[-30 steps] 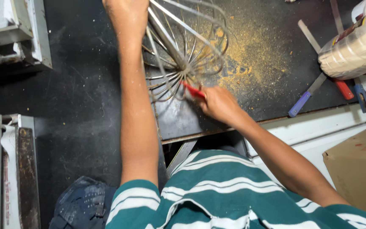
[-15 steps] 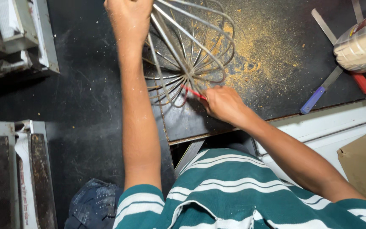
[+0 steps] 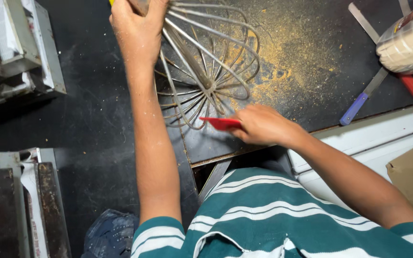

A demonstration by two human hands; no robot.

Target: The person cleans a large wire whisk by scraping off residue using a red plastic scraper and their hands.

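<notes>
The left hand (image 3: 137, 28) is gripping the neck of a big wire whisk (image 3: 206, 67), fingers wrapped tight around the gathered wires at the far edge of the dark worktop (image 3: 311, 95). The whisk is lying tilted, its balloon of wires fanning out toward the near edge and resting on the surface. The right hand (image 3: 264, 125) is closing around a small red scraper (image 3: 221, 123), fingers curled over its end, and the flat red blade is poking in at the lowest wires of the whisk, right by the near edge of the worktop. Yellow-orange crumbs (image 3: 283, 57) are lying scattered across the top, thickest just beside and beyond the wires. Over toward the right edge, a knife with a purple handle (image 3: 354, 107) is lying well apart from the whisk, a red-handled tool (image 3: 411, 85) just past it, and a clear wrapped bundle (image 3: 407, 43) is sitting at the far right corner. Metal tins (image 3: 20, 48) are standing off to the left.
</notes>
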